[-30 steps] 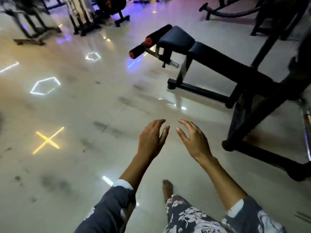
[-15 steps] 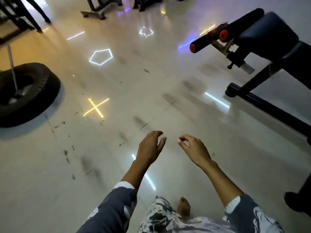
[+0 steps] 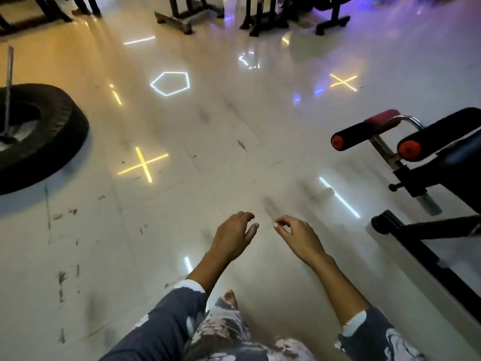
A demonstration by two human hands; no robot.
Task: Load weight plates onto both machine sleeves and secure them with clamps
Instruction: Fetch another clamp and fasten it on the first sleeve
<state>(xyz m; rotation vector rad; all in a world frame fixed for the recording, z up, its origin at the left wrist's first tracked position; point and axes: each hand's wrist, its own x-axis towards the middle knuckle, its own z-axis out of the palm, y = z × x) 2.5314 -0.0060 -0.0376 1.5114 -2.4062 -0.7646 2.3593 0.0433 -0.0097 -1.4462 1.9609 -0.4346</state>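
My left hand and my right hand hang side by side in front of me over a glossy pale floor. Both are empty. The left hand's fingers are loosely spread and curved; the right hand's fingers curl inward with thumb and forefinger close together, nothing between them. Patterned sleeves cover both forearms. No weight plate, machine sleeve or clamp is in view.
A black bench with red-capped foam rollers stands at the right, its floor bar low beside my right arm. A large black tyre lies at the left. Dark machine frames line the far edge. My bare foot steps below.
The view has swung left: the bench has slid to the right edge and the tyre has come further in at the left. Both hands stay empty; the right fingers have curled more.
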